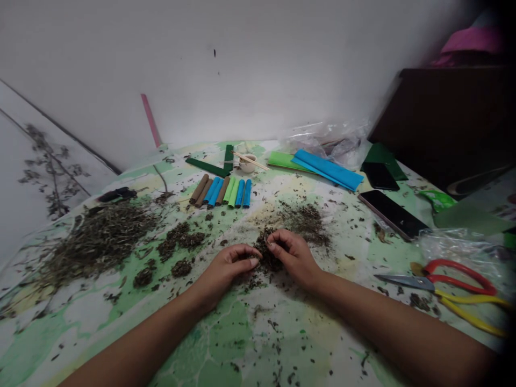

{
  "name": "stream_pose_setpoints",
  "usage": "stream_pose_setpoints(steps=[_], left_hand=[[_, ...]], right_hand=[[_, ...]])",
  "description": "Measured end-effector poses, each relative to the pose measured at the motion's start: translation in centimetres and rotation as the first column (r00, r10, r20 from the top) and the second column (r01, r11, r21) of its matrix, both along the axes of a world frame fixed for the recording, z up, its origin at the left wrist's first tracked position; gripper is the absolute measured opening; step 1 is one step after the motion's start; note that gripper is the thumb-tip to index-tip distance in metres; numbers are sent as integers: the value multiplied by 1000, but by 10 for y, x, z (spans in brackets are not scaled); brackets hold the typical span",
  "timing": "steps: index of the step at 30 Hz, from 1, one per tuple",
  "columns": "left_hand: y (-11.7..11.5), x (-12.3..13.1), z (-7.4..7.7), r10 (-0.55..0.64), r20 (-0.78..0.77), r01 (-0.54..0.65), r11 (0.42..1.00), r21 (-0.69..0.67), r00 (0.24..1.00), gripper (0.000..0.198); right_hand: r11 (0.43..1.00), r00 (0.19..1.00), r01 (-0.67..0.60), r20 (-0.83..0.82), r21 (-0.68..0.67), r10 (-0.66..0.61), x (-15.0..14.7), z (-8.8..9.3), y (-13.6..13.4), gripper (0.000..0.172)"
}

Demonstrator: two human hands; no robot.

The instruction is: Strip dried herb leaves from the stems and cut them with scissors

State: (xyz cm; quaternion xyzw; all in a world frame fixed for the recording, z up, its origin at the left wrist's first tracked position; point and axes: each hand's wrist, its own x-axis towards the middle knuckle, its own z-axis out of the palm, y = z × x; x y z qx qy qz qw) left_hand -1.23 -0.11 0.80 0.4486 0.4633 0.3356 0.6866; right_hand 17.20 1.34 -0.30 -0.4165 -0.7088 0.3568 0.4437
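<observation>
My left hand (231, 267) and my right hand (296, 258) meet over a small heap of dark dried leaves (269, 259) at the middle of the table. My right thumb and fingers are pinched together on some of the leaves. On the other side, the thumb and fingertips of my left hand close at the heap's left edge, on bits of the same leaves. Finer crumbs (308, 223) lie scattered just beyond my right hand. To the left sit several small leaf clumps (181, 267) and a large pile of dried leaves (100, 236).
Brown, blue and green rolls (221, 192) lie in a row behind my hands. Further back are a small bowl (246, 164) with a stick across it and folded blue paper (328, 171). Phones (393, 214) and red-and-yellow-handled scissors (427, 283) lie on the right.
</observation>
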Motion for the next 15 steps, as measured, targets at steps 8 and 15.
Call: stream_pose_setpoints(steps=[8,15], left_hand=[[1,0,-1,-24,3,24,1000,1,1000,21],[1,1,-1,6,48,-7,1000,10,999,22]], right_hand=[[1000,999,22,26,14,-23,-1,-2,1,12],[967,977,-54,213,250,-1,1,0,-7,16]])
